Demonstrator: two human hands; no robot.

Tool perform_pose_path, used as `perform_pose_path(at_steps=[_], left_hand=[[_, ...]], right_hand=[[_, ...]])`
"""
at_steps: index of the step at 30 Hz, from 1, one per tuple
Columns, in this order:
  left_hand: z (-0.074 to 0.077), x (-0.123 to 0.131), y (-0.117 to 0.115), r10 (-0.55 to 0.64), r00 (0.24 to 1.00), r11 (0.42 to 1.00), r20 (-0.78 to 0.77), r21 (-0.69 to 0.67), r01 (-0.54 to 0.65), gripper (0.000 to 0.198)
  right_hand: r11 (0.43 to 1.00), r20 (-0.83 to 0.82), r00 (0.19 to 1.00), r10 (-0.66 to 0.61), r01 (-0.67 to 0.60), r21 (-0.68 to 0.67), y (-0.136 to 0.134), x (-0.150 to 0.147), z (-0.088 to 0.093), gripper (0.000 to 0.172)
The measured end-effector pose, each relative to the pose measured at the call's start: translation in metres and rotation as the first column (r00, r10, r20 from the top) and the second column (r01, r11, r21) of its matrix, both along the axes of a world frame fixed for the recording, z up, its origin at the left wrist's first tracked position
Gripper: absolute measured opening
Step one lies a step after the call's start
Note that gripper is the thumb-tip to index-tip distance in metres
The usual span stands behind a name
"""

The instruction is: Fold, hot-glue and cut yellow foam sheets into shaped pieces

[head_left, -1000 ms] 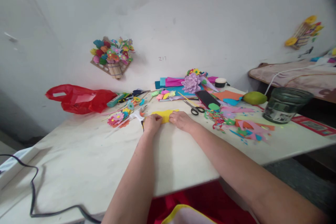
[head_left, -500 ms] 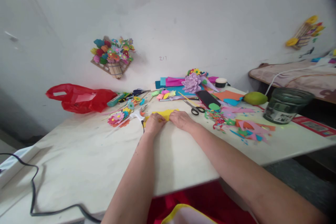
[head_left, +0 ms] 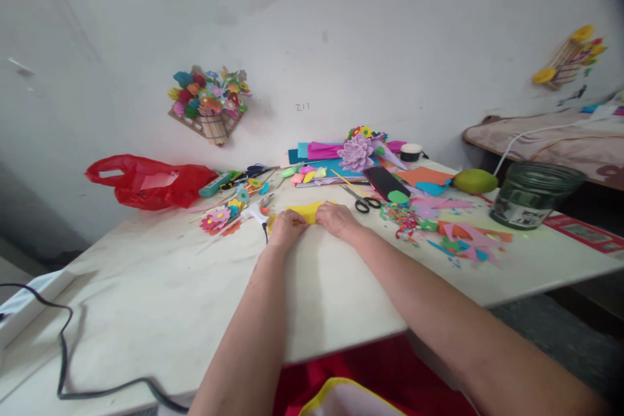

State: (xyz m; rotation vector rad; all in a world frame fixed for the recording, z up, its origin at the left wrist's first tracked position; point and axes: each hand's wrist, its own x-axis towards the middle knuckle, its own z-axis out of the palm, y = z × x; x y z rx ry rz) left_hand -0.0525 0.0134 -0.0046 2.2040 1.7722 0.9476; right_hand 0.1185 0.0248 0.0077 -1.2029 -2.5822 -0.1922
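A strip of yellow craft sheet (head_left: 306, 212) lies on the white table between my hands. My left hand (head_left: 286, 229) grips its left end with curled fingers. At its right end, my right hand (head_left: 335, 218) is closed on the near edge. Parts of the sheet are hidden under the fingers. Just left of my left hand lies a white glue gun (head_left: 254, 213) with a dark cord. A pair of black-handled scissors (head_left: 363, 203) rests to the right of my right hand.
Colourful paper flowers (head_left: 217, 218) and a red plastic bag (head_left: 151, 182) are on the left. Paper scraps (head_left: 463, 242), a phone (head_left: 385, 183), a green fruit (head_left: 475, 181) and a glass jar (head_left: 533, 195) stand or lie to the right. Coloured sheets (head_left: 326, 151) are piled by the wall.
Both hands stay almost in place on the yellow sheet. My right fingers have shifted very slightly, and the view has moved a touch.
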Motion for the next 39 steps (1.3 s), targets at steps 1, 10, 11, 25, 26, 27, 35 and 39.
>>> perform_pose_path(at_steps=[1,10,11,25,26,27,35,39], left_hand=[[0.000,0.000,0.000,-0.012,1.000,1.000,0.010,0.004,0.012,0.003],[-0.004,-0.001,0.003,-0.051,0.997,0.998,0.055,0.042,0.049,0.002],[-0.004,-0.001,0.003,-0.048,0.997,0.998,0.061,0.037,0.046,0.003],[-0.004,-0.001,0.004,-0.041,0.993,0.999,0.112,0.023,0.038,0.006],[-0.004,-0.001,0.004,-0.040,0.993,0.999,0.112,0.023,0.038,0.006],[-0.004,-0.001,0.004,-0.037,0.993,0.999,0.110,0.023,0.035,0.007],[-0.002,0.002,0.004,0.003,1.000,1.000,0.031,0.003,-0.003,0.009],[-0.001,0.004,0.003,0.027,0.999,1.000,-0.029,0.012,-0.026,0.010]], right_hand=[[1.000,-0.003,1.000,-0.006,0.006,-0.007,-0.001,0.001,0.001,0.024],[1.000,-0.097,0.995,-0.016,0.014,-0.025,0.003,-0.004,-0.005,0.018],[1.000,-0.104,0.994,-0.020,0.017,-0.027,0.004,-0.005,-0.006,0.018],[1.000,-0.171,0.985,-0.031,0.029,-0.013,0.009,-0.006,-0.011,0.014],[0.999,-0.172,0.984,-0.034,0.032,-0.013,0.009,-0.006,-0.011,0.014],[0.999,-0.174,0.984,-0.040,0.038,-0.013,0.008,-0.007,-0.011,0.014],[0.998,-0.187,0.980,-0.068,0.065,-0.021,0.008,-0.007,-0.012,0.011],[0.996,-0.191,0.978,-0.083,0.076,-0.043,0.009,-0.007,-0.012,0.012]])
